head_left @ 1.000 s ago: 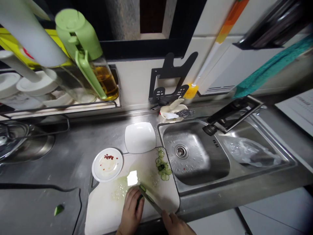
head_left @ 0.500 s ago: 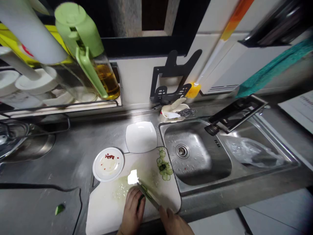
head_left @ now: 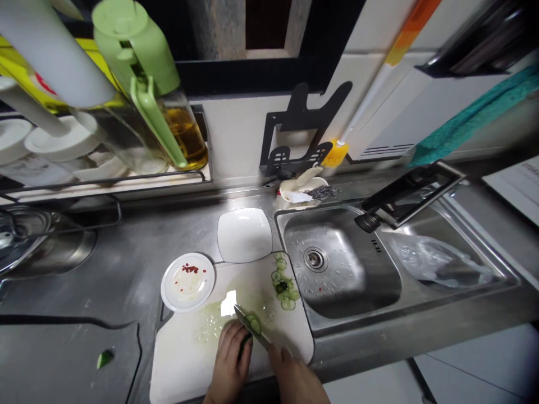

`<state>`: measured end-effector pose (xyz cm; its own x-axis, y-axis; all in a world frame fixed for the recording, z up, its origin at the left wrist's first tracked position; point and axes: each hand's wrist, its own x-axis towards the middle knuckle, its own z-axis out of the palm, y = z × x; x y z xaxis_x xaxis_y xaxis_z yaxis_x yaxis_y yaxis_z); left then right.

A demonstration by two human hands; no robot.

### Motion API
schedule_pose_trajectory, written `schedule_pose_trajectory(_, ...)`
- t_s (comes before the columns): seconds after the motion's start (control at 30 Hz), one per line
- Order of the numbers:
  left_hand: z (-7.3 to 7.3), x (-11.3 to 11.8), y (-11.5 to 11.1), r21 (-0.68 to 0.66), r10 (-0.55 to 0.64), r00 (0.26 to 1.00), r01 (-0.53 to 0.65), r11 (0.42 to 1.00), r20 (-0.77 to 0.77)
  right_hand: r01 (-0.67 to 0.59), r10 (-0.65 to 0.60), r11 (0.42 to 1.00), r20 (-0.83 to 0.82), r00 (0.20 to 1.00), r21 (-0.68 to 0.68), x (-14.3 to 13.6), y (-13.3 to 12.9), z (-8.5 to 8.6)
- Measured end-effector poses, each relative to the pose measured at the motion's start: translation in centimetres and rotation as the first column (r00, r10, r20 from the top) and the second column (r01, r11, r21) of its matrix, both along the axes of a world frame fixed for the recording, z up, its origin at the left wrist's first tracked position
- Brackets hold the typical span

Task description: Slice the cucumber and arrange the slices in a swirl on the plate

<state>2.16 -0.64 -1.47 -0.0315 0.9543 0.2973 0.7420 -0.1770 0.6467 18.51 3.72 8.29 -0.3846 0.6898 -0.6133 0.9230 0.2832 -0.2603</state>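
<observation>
On the white cutting board (head_left: 181, 359), my left hand (head_left: 231, 353) is closed around a dark green cucumber (head_left: 245, 346), most of which the fingers hide. My right hand (head_left: 292, 373) grips a knife (head_left: 258, 336) by its handle, the blade slanting up and left right beside the left fingertips. Fresh cucumber slices (head_left: 254, 324) lie against the far side of the blade. A cluster of cut slices (head_left: 286, 286) rests along the board's right edge. Wet specks dot the board's middle, near a bright glare.
A round plate (head_left: 168, 286) with red pepper bits overlaps the board's left corner. Behind the board is a white square dish (head_left: 244, 235). The steel sink (head_left: 341, 252) adjoins on the right, its black faucet (head_left: 391, 202) above. A cucumber end (head_left: 104, 359) lies far left.
The knife and right hand have shifted slightly left, toward the left fingers. More of the cut slices now shows beside the blade. The left hand has barely moved.
</observation>
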Motion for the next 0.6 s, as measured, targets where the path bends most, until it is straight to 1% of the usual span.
schedule_pose_trajectory(0.1, -0.1, 0.0, 0.0, -0.010, -0.002, 1.000, 0.002, 1.000, 0.010, -0.027, 0.029, 0.999, 0.093, 0.995, -0.021, -0.8, 0.3, -0.7)
schedule_pose_trajectory(0.17, -0.2, -0.1, -0.1, -0.011, 0.001, 1.000, -0.001, 1.000, 0.012, -0.014, 0.019, 0.999, 0.105, 0.994, -0.042, -1.1, 0.6, -0.6)
schedule_pose_trajectory(0.27, -0.3, -0.1, -0.2, -0.014, -0.002, 1.000, 0.002, 1.000, 0.007, 0.012, -0.006, 0.997, 0.075, 0.997, -0.081, -1.0, 1.0, 0.0)
schedule_pose_trajectory(0.37, -0.4, -0.1, -0.4, -0.011, 0.006, 1.000, -0.006, 1.000, -0.008, 0.057, -0.056, 0.994, 0.008, 0.998, -0.095, -0.2, 1.4, 0.6)
schedule_pose_trajectory(0.47, -0.4, 0.0, -0.4, -0.006, 0.019, 1.000, -0.020, 1.000, -0.016, 0.102, -0.105, 0.989, -0.019, 0.994, -0.108, 0.6, 1.6, 1.1)
schedule_pose_trajectory(0.6, -0.3, 0.1, -0.3, -0.001, 0.032, 0.999, -0.032, 0.999, -0.016, 0.077, -0.075, 0.991, 0.021, 0.997, -0.107, 1.4, 1.3, 2.0)
